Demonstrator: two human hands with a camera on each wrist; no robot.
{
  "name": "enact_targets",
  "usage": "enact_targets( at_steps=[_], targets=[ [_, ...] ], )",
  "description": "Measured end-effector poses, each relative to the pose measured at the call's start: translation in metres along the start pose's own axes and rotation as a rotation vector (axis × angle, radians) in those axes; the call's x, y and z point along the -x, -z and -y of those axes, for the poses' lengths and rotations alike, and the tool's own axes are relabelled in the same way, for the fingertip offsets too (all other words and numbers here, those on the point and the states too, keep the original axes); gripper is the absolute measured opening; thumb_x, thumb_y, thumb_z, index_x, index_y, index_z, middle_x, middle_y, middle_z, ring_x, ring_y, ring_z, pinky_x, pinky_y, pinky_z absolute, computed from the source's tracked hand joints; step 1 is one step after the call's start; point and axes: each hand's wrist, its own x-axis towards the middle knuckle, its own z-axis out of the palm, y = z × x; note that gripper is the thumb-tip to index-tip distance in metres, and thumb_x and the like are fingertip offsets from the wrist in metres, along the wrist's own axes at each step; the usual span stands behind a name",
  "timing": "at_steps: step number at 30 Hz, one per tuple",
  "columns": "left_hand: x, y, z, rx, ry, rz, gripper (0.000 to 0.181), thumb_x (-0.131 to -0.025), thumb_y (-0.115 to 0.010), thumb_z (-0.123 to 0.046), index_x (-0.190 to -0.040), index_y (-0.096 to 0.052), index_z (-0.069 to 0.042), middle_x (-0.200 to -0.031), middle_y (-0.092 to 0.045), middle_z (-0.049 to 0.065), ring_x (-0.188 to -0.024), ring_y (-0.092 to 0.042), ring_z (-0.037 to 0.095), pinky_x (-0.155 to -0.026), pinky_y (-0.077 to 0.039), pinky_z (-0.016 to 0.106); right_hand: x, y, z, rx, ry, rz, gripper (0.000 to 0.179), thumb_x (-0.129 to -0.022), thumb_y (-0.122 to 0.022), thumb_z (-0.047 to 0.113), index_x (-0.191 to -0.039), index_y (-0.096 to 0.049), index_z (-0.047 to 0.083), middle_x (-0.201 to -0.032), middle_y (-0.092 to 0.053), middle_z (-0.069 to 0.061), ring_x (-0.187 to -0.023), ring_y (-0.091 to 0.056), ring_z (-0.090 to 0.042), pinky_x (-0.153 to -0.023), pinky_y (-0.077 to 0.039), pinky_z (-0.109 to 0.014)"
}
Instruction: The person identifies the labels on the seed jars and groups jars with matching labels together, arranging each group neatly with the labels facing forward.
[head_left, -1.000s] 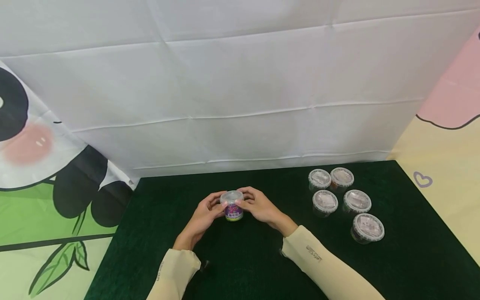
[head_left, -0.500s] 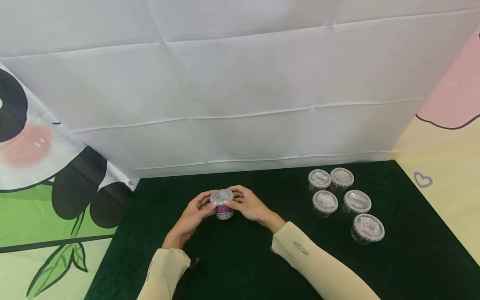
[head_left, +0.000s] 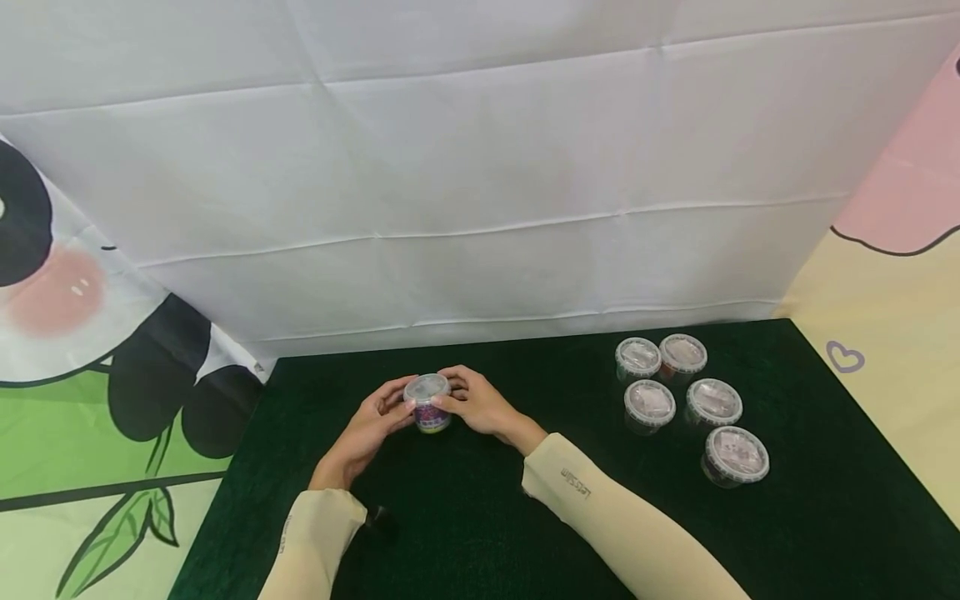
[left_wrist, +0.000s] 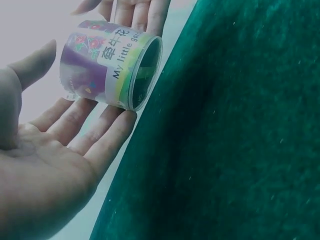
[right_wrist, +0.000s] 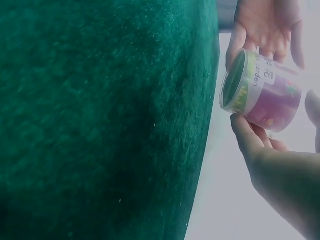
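Between both hands is a small clear plastic tub (head_left: 431, 414) with a round translucent lid. Its purple and yellow label carries flowers and the words "My little", plain in the left wrist view. My left hand (head_left: 371, 427) holds the tub's left side, thumb near the lid's rim. From the other side, my right hand (head_left: 482, 407) grips it with the thumb in front and fingers behind. The tub (left_wrist: 112, 65) is off the cloth, and its clear base shows in the left wrist view. In the right wrist view, fingers of both hands lie along the tub's (right_wrist: 272, 97) sides.
Several similar lidded tubs (head_left: 715, 402) stand in a loose group on the right of the dark green cloth-covered table (head_left: 480, 517). A white sheet (head_left: 480, 208) hangs behind the table's far edge. Printed cloths (head_left: 885, 400) hang at both sides.
Both hands have moved left and slightly away with the tub between them. The other tubs have stayed where they were.
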Motion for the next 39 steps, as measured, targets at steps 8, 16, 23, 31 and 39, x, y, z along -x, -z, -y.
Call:
enact_targets(
  at_steps=[8, 16, 23, 31, 39],
  targets=[
    [-0.004, 0.014, 0.004, -0.01, 0.017, -0.003, 0.06, -0.112, -0.055, -0.026, -0.164, -0.03, -0.008, -0.169, -0.034, 0.018, -0.144, -0.046, 0.024, -0.119, -0.044, 0.04, -0.011, -0.009, 0.0, 0.021, -0.01, -0.014, 0.05, -0.108, -0.063, 0.021, -0.152, -0.046, 0.003, -0.15, -0.053, -0.02, -0.141, -0.054, -0.036, -0.117, -0.047, -0.05],
    [-0.006, 0.026, 0.008, -0.02, -0.011, 0.014, 0.062, -0.112, -0.054, -0.024, -0.165, -0.027, -0.004, -0.167, -0.033, 0.023, -0.134, -0.053, 0.012, -0.117, -0.046, 0.036, -0.023, -0.02, -0.005, 0.026, -0.015, -0.044, 0.051, -0.108, -0.064, 0.02, -0.153, -0.046, 0.004, -0.154, -0.052, -0.018, -0.141, -0.053, -0.035, -0.117, -0.046, -0.048],
    [-0.01, 0.032, 0.011, 0.018, -0.011, -0.006, 0.061, -0.112, -0.056, -0.019, -0.164, -0.028, -0.006, -0.168, -0.034, 0.021, -0.129, -0.057, 0.005, -0.108, -0.05, 0.023, -0.03, -0.026, -0.005, 0.022, -0.013, -0.068, 0.051, -0.107, -0.064, 0.018, -0.153, -0.047, 0.005, -0.156, -0.05, -0.017, -0.144, -0.051, -0.034, -0.119, -0.044, -0.048],
    [-0.012, 0.039, 0.013, 0.022, -0.008, -0.018, 0.062, -0.112, -0.056, -0.019, -0.165, -0.026, -0.007, -0.171, -0.03, 0.018, -0.132, -0.054, 0.004, -0.111, -0.048, 0.024, -0.037, -0.033, -0.003, 0.023, -0.031, -0.098, 0.05, -0.106, -0.066, 0.017, -0.152, -0.048, 0.007, -0.155, -0.053, -0.017, -0.145, -0.05, -0.035, -0.121, -0.042, -0.049],
    [-0.016, 0.042, 0.018, 0.022, -0.002, -0.046, 0.064, -0.111, -0.057, -0.018, -0.166, -0.026, -0.008, -0.17, -0.032, 0.017, -0.133, -0.053, 0.003, -0.111, -0.048, 0.023, -0.044, -0.036, -0.007, 0.024, -0.019, -0.111, 0.052, -0.105, -0.067, 0.013, -0.152, -0.048, 0.005, -0.152, -0.056, -0.017, -0.142, -0.053, -0.033, -0.119, -0.044, -0.048]
  ],
)
